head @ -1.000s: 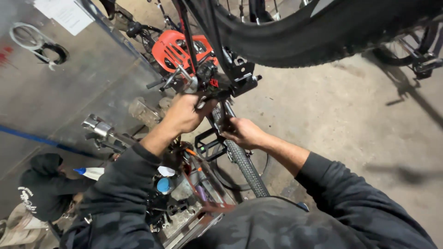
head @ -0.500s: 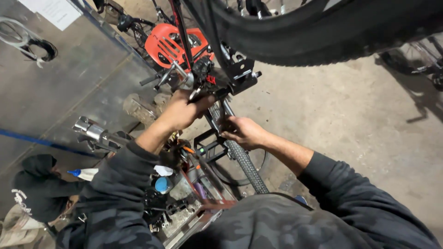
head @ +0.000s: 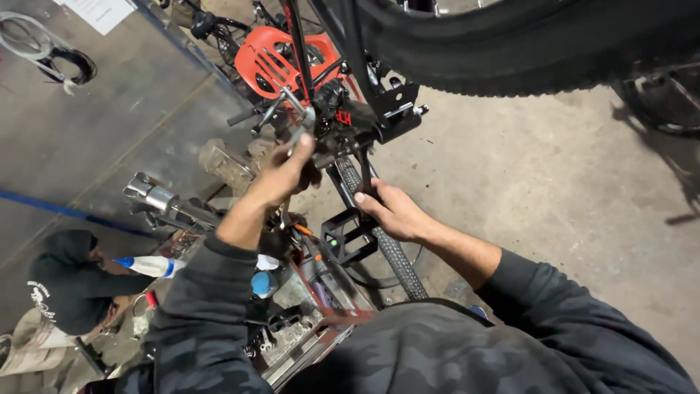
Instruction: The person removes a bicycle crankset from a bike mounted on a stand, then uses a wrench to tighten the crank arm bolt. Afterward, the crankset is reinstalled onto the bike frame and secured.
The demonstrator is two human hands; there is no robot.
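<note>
Concrete floor (head: 554, 190), left hand (head: 288, 175) gripping wrench (head: 297, 120), right hand (head: 394, 211) on crank (head: 362, 171)

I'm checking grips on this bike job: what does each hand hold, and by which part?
The left hand closes around the lower end of a metal wrench at the bike's frame. The right hand holds the black crank arm just above the pedal.

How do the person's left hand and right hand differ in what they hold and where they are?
The left hand is raised higher and grips a metal tool; the right hand sits lower, holding the black crank arm just above the black pedal. Both work on the same bicycle.
</note>
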